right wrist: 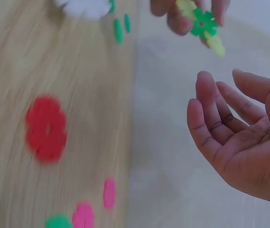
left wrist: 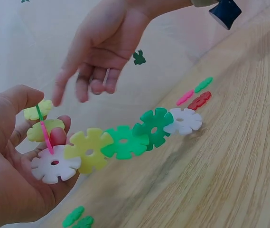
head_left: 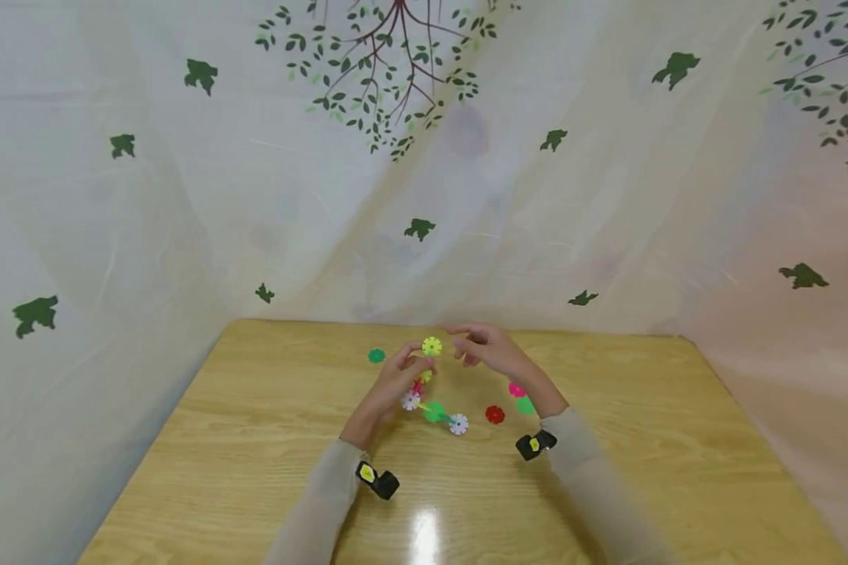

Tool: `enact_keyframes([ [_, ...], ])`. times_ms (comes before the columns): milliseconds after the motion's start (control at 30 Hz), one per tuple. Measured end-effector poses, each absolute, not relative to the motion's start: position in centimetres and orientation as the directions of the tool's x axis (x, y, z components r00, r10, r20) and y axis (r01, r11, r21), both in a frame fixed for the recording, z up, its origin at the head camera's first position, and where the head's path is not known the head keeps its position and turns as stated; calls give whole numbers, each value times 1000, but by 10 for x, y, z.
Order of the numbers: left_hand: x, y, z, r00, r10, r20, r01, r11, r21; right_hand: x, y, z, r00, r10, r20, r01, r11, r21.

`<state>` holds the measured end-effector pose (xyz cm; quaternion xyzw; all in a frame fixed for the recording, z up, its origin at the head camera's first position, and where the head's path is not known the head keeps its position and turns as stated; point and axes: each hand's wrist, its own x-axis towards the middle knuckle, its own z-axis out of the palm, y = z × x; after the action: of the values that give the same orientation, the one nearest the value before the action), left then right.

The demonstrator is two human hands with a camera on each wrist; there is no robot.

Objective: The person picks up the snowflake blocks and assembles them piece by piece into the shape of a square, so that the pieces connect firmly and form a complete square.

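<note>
- Over the wooden surface (head_left: 254, 439), toward its far edge, the left hand (head_left: 393, 384) holds up a chain of notched discs (left wrist: 99, 147) slotted into one another; its grip pinches the upper part, the thumb at a green disc (left wrist: 39, 112) seen edge-on.
- Below that pinch, the chain passes through a pink disc (left wrist: 45, 130), also edge-on, and a white disc (left wrist: 44, 166) by the palm, then yellow, green and darker green ones, and ends in a second white disc (left wrist: 190, 121); whether this end touches the surface, I cannot tell.
- To the right of the chain's top, the right hand (head_left: 500, 353) hangs near but apart from it, its grip spread, thumb clear of the loosely bent fingers.
- Right of the chain's lower end, a loose red disc (head_left: 495, 414) lies flat, with a loose pink disc (head_left: 517, 389) and a light green disc (head_left: 526, 405) near the right forearm.
- Left of the left hand lies a dark green disc (head_left: 376, 355).
- Behind the surface hangs a pale cloth (head_left: 311, 212) with green bird shapes and leafy branches.
</note>
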<state>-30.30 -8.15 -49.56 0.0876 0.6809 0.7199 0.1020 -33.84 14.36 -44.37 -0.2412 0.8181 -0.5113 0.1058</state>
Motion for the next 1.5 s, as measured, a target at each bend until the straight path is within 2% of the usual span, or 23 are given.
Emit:
enact_keyframes([
  [167, -303, -84, -494, -970, 242, -9, -20, -44, 999, -341, 167, -448, -793, -609, 12, -341, 428, -837],
  [300, -301, -86, -493, -967, 253, -12, -20, -31, 999, -334, 185, -451, -721, -687, -87, -366, 485, -794],
  [500, -301, -85, -493, -957, 288, -23, -54, -97, 994, -320, 199, -462, -656, -727, -204, -383, 553, -740],
  [767, -302, -83, -495, -957, 288, -37, -73, -115, 991, -309, 199, -477, -705, -686, -180, -423, 610, -670],
  [1067, -301, -82, -494, -970, 239, -40, -56, -60, 997, -310, 198, -476, -719, -680, -143, -414, 584, -698],
  [1200, -302, -83, -496, -967, 252, -40, -56, -55, 997, -314, 196, -473, -750, -657, -75, -422, 562, -711],
  [1500, -303, -83, -502, -967, 251, -34, -53, -68, 996, -327, 172, -473, -856, -502, 120, -381, 457, -804],
])
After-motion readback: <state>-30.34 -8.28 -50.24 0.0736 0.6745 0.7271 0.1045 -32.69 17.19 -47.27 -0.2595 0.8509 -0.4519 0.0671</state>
